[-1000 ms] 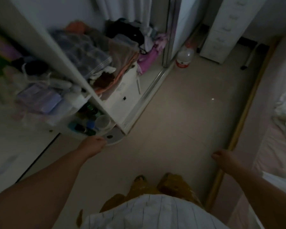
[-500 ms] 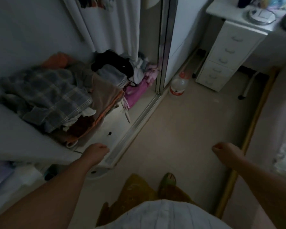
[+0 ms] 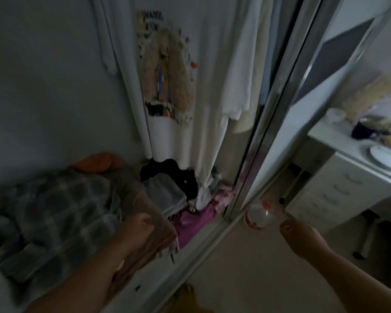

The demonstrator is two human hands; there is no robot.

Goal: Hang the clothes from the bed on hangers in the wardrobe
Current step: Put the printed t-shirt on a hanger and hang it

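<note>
I face the open wardrobe. A white printed T-shirt (image 3: 167,71) and other pale garments (image 3: 239,71) hang inside it. Below lies a heap of folded and loose clothes: a grey plaid piece (image 3: 54,213), a brownish piece (image 3: 154,229), black (image 3: 167,175) and pink (image 3: 190,222) ones. My left hand (image 3: 137,229) is in front of the brownish piece with its fingers loosely curled, holding nothing that I can see. My right hand (image 3: 298,233) hangs over the floor near the door track, fingers curled and empty. No hanger or bed shows.
The mirrored sliding door (image 3: 280,109) stands at the right of the opening. A plastic bottle with a red label (image 3: 257,216) sits on the floor by the track. A white drawer unit (image 3: 339,193) with a plate and clutter stands at the right.
My view has swung up and toward the wardrobe, so the hanging shirts fill the top. Both hands rose and moved forward; the left now reaches the clothes heap.
</note>
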